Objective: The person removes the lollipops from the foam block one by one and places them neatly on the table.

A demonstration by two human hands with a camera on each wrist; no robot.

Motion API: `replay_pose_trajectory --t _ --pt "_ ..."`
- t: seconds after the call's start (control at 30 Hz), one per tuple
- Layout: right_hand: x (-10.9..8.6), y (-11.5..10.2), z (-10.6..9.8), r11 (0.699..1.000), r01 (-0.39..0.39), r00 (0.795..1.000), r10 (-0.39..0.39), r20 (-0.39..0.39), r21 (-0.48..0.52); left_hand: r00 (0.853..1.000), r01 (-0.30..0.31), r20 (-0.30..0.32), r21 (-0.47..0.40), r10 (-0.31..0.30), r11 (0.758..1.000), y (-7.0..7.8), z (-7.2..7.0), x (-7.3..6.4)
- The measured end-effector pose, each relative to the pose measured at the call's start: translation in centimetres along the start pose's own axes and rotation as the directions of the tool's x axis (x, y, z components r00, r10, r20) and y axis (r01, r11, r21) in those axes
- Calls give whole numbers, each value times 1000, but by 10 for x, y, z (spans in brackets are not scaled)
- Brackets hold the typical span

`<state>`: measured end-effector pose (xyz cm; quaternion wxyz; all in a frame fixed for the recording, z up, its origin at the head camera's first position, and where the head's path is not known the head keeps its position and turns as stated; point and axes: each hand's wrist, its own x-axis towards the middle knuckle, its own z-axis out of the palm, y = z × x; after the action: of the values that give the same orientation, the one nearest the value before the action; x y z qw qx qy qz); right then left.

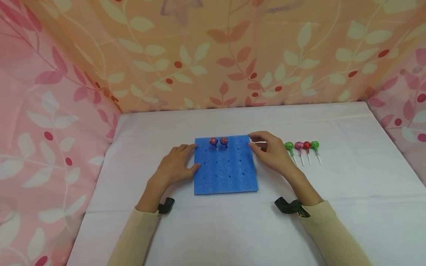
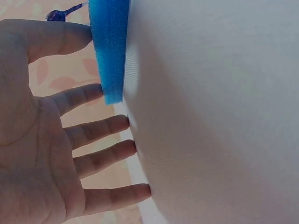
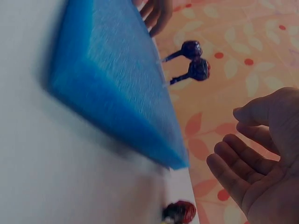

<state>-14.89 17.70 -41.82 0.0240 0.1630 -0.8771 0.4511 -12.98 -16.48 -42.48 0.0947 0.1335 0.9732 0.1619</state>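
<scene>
A square blue foam board (image 1: pixel 221 184) with rows of small holes lies on the white table. Two lollipops in dark red and blue wrappers, one left (image 1: pixel 213 141) and one right (image 1: pixel 224 141), stand in its far row, sticks down. At the board's left edge, my left hand (image 1: pixel 176 166) touches the foam with thumb and index finger; the other fingers are spread in the left wrist view. By the far right corner is my right hand (image 1: pixel 274 153), fingers loosely bent and holding nothing; in the right wrist view it appears apart from the foam (image 3: pixel 126 88).
Right of my right hand several lollipops lie in a row on the white cloth (image 1: pixel 349 177): a green one (image 1: pixel 289 146), a pink one (image 1: pixel 298 146), a red one (image 1: pixel 307 145) and another green one (image 1: pixel 315 145). Leaf-patterned curtains (image 1: pixel 199 81) surround the table's back and sides.
</scene>
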Motion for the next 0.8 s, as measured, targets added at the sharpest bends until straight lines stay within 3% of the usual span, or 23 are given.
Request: replay_pose_trajectory --t 0.33,0.8 --pt "19 -13 25 997 36 998 -39 46 69 1000 -1 -2 -4 1 1000 2 -1 0" --pt "28 -16 52 995 46 998 -51 49 92 1000 0 1 -17 0 1000 2 -3 0"
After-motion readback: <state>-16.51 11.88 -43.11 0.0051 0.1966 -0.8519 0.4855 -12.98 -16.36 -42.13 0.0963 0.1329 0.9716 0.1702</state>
